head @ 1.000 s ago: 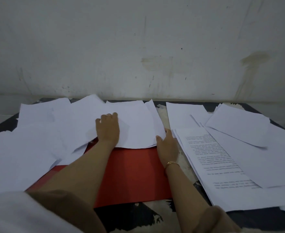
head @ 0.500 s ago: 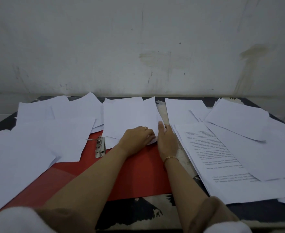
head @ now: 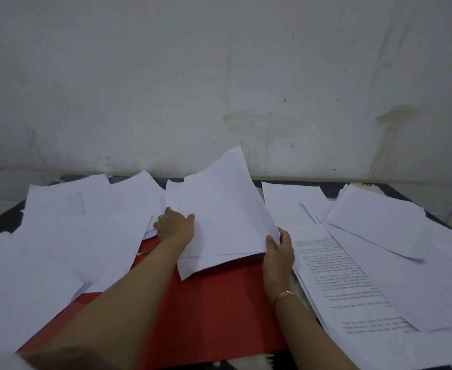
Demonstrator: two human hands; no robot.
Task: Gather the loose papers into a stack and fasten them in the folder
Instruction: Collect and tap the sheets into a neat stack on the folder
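A red folder (head: 214, 311) lies open on the table in front of me. Both hands hold a small bundle of white papers (head: 224, 214) tilted up above its far half. My left hand (head: 175, 225) grips the bundle's left edge, thumb on top. My right hand (head: 279, 251), with a gold bracelet at the wrist, grips the lower right corner. Loose white sheets (head: 67, 241) cover the folder's left side. More sheets lie at the right, one printed page (head: 339, 287) among them. The folder's metal fastener is mostly hidden behind my left forearm.
A stained white wall (head: 219, 89) rises right behind the table's far edge. The dark tabletop (head: 3, 220) shows at the far left and far right corners. Blank sheets (head: 379, 222) overlap in a heap at the right.
The middle papers, flat on the folder before, are now lifted and tilted up in both hands. My left hand moved from the bundle's lower edge to its left side; the fastener got covered.
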